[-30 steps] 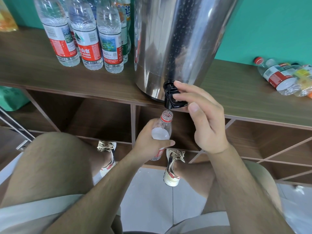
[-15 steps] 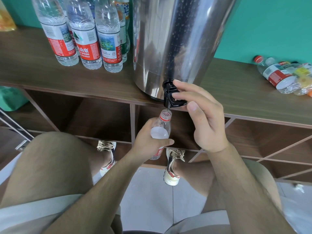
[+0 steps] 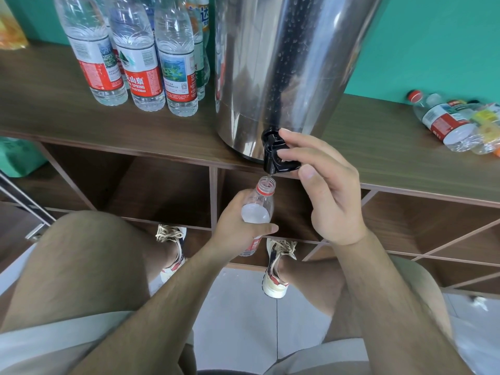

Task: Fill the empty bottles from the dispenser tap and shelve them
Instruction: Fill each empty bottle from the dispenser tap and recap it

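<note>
While the uncapped bottle [image 3: 258,209] was held upright just below the black tap [image 3: 276,156] at the centre of the frame, its mouth sat directly under the spout without touching it. Its red neck ring showed, and a pale, whitish liquid surface stood high inside, near the shoulder. A thin thread of liquid appeared between spout and mouth, though it was too fine to be certain. The left hand [image 3: 235,234] was wrapped round the bottle's middle, thumb across the front and over the label. The right hand [image 3: 330,201] pinched the tap's lever, forefinger over the top and thumb beneath.

The tap jutted from the foot of one steel dispenser [image 3: 284,63], a tall cylinder beaded with droplets, standing at the front edge of the brown wooden worktop [image 3: 67,117]. In the upper left of the frame stood the upright bottles [image 3: 140,63], packed close together: three in the front row, clear liquid filling their visible bodies, and at least two more behind them, partly hidden. Their tops were cut off by the frame. At the right edge were the lying bottles [image 3: 446,123], heaped on their sides and looking empty; one had a red cap, and their exact number could not be told. Open compartments [image 3: 162,190] ran beneath the worktop, and two shoes [image 3: 173,247] showed below.
</note>
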The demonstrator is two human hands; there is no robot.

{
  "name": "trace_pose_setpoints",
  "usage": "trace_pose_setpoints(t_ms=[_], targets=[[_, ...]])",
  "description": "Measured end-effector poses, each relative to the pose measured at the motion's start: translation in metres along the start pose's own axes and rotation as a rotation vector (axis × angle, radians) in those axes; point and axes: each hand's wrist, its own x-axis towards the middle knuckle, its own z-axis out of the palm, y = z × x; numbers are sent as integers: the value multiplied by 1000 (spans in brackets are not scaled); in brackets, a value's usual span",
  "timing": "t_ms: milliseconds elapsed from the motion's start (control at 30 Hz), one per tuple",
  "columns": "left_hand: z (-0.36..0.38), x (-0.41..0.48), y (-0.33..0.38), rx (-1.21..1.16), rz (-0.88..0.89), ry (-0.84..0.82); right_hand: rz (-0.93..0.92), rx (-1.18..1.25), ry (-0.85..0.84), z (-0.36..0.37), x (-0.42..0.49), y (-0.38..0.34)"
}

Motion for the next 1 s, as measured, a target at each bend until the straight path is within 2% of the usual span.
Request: trace_pose_setpoints(t_ms=[1000], targets=[[1,0,0,-9,16,8,-37,-58,-14,-2,2,-1]])
